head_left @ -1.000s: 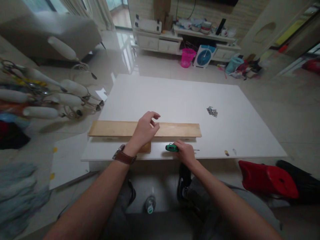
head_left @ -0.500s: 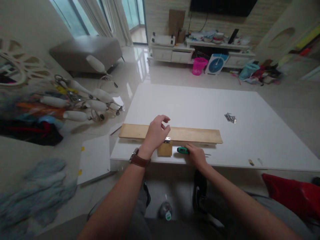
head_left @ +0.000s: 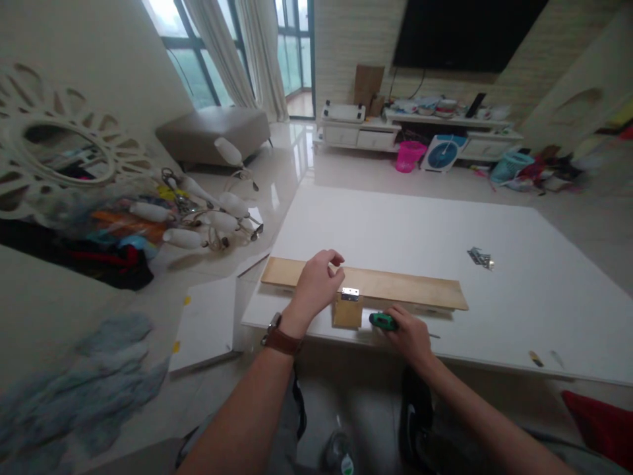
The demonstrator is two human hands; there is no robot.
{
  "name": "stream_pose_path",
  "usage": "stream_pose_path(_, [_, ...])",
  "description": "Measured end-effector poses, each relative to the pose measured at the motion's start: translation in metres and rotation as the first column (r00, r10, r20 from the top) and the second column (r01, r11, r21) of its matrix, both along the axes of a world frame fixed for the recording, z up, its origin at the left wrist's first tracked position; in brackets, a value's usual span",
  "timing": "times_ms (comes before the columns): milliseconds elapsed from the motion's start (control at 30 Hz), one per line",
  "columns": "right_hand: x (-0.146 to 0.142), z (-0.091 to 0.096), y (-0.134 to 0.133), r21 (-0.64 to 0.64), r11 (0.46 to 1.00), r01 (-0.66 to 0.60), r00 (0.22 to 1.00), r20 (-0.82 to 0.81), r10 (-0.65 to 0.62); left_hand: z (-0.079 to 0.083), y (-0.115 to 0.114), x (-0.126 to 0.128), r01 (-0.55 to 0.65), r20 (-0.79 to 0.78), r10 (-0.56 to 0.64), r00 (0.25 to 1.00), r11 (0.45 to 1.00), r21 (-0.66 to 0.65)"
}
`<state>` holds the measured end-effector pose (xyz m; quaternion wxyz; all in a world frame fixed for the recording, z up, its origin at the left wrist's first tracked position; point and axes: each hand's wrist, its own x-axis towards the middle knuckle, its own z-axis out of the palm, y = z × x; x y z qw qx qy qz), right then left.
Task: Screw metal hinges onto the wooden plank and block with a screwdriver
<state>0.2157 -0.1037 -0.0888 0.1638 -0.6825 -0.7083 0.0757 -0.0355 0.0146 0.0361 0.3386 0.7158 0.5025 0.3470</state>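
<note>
My left hand (head_left: 320,282) hovers at the long wooden board (head_left: 405,287), its fingers curved and apart with nothing visible between them. Just right of that hand, a small metal hinge (head_left: 350,294) lies where the board meets a small wooden block (head_left: 347,313). My right hand (head_left: 409,335) is closed around a screwdriver with a green handle (head_left: 382,321). The handle end points left toward the block, and the thin shaft shows on the far side of the hand. All of this is on or over a large white panel (head_left: 395,224).
A pile of metal hinges (head_left: 481,258) lies to the right on the panel. Nearer the front edge is a small yellow-and-black item (head_left: 536,359). A lamp with white shades (head_left: 222,221) and a white board (head_left: 205,323) are at the left. A bottle (head_left: 339,454) stands below.
The camera view has tilted up, so everything appears lower and farther right. My left hand has shifted slightly left of the hinge, which now shows fully. The screwdriver remains in my right hand.
</note>
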Motion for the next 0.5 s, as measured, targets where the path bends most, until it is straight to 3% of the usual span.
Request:
stream_pose_path(167, [-0.029,0.042,0.004,0.076,0.996,0.042,0.936,-0.351,-0.013,-0.001,-0.001,0.001,0.015,-0.036,-0.015,0.999,1.000,-0.002])
stream_pose_path(333, [-0.041,0.086,0.016,0.033,0.989,0.147,0.735,-0.673,-0.086,-0.001,0.000,0.003,0.013,-0.143,-0.017,0.990,0.999,-0.030])
stream_pose_path(500, [-0.034,0.098,0.024,0.059,0.974,0.219,0.526,-0.848,-0.067,-0.015,-0.005,0.000,-0.023,-0.359,-0.065,0.931,0.971,-0.236])
